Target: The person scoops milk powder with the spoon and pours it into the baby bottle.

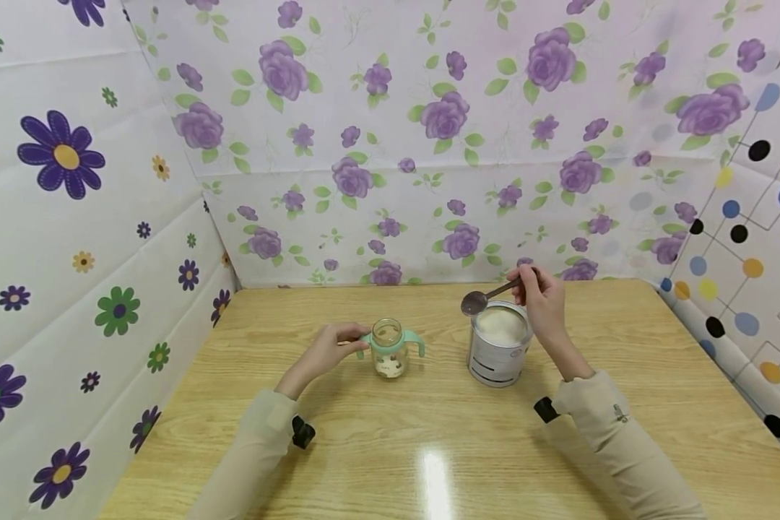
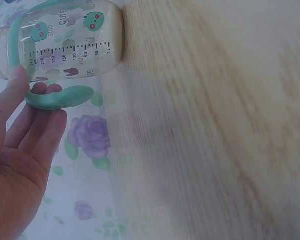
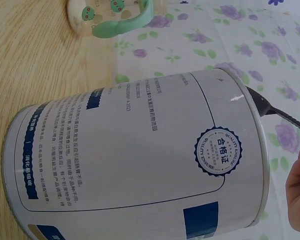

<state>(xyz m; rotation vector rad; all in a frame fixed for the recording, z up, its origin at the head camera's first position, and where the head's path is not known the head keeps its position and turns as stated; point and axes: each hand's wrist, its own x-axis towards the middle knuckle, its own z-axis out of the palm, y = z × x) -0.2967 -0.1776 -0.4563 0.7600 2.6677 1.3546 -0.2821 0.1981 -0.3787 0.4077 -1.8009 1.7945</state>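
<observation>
A clear baby bottle point(image 1: 388, 359) with a green collar and two handles stands uncapped on the table. Pale contents lie at its bottom, below the 30 mark in the left wrist view. My left hand point(image 1: 332, 352) pinches the bottle's left handle point(image 2: 65, 98) between thumb and fingers. To the right, an open tin point(image 1: 497, 361) holds cream-coloured powder point(image 1: 501, 325). My right hand point(image 1: 542, 302) grips a dark spoon point(image 1: 474, 303) by its handle, the bowl over the tin's left back rim. In the right wrist view, the tin's rim partly hides the spoon's bowl.
The wooden table point(image 1: 364, 448) runs back to a wall covering point(image 1: 403, 195) with purple flowers. Patterned sheets hang at the left and right sides. Each sleeve carries a small black camera point(image 1: 302, 432) near the wrist.
</observation>
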